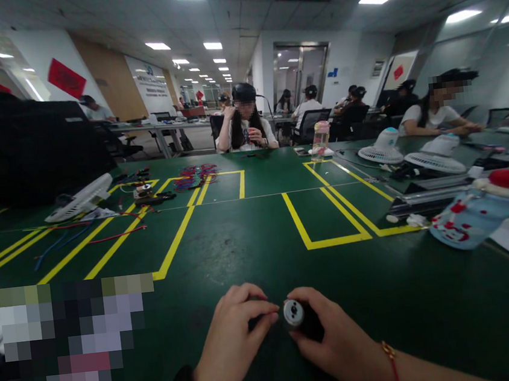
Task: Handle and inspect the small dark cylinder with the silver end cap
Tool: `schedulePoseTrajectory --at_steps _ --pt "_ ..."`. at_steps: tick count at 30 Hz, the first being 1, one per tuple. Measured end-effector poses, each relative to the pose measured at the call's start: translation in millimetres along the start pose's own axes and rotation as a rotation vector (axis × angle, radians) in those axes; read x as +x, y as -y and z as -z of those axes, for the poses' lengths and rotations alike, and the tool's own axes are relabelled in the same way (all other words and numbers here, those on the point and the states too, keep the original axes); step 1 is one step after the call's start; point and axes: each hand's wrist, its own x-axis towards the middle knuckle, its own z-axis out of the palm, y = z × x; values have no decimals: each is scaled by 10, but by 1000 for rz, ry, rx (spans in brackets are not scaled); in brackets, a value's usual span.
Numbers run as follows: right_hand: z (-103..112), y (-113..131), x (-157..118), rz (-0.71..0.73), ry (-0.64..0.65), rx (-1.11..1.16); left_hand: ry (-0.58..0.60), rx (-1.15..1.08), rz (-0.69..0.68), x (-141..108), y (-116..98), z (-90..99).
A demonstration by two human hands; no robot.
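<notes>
My right hand (pixel 330 328) grips a small electric motor (pixel 293 312) between thumb and fingers. This motor is a short cylinder, and its round silver end with dark holes faces up toward me. Just left of it is my left hand (pixel 239 325), its thumb and index finger brought together in a pinch. The pinching fingertips are close to the motor's rim with a slight gap. Whatever they may hold is too small to make out. Both hands are over the near part of the green table (pixel 224 248).
Yellow tape lines (pixel 339 243) mark the table. To the left lie a wire bundle (pixel 196 177), loose wires (pixel 118 235) and a white fan part (pixel 80 198). A blue bottle with a red top (pixel 475 216) and white fans (pixel 435 156) stand right. A person (pixel 246 121) sits opposite.
</notes>
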Motion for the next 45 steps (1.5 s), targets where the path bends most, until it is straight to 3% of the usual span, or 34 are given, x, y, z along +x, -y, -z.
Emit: schedulePoseTrajectory --at_steps 5,10,16,23,26,30,36,39,42,43,45 --pt "-53 -44 -18 71 -21 -73 48 31 -18 -14 26 -131" --pt "99 -71 -65 26 -41 -72 53 -45 -5 -58 64 -50" --pt "732 -554 -333 -219 -237 -255 8 -77 87 -290 287 109" --pt "1669 -1274 -891 -617 -663 -540 -32 17 134 -585 697 237" --pt "1881 -1433 -1007 -685 -726 -568 -39 24 153 -626 797 250" --pt "1882 -1486 -951 -683 -739 -560 -31 38 138 -627 813 225" --pt "1762 -1489 -861 -583 -668 -568 -35 55 101 -626 812 213" --pt "1746 -1452 -853 -533 -693 -621 -32 81 97 -634 805 210" --pt "1604 -1226 -776 -424 -755 -725 -37 98 98 -631 777 199" --pt "1502 -1092 -726 -336 -731 -747 -42 99 98 -628 768 194" --pt "1213 -754 -584 -129 -555 -711 -50 97 89 -623 764 183"
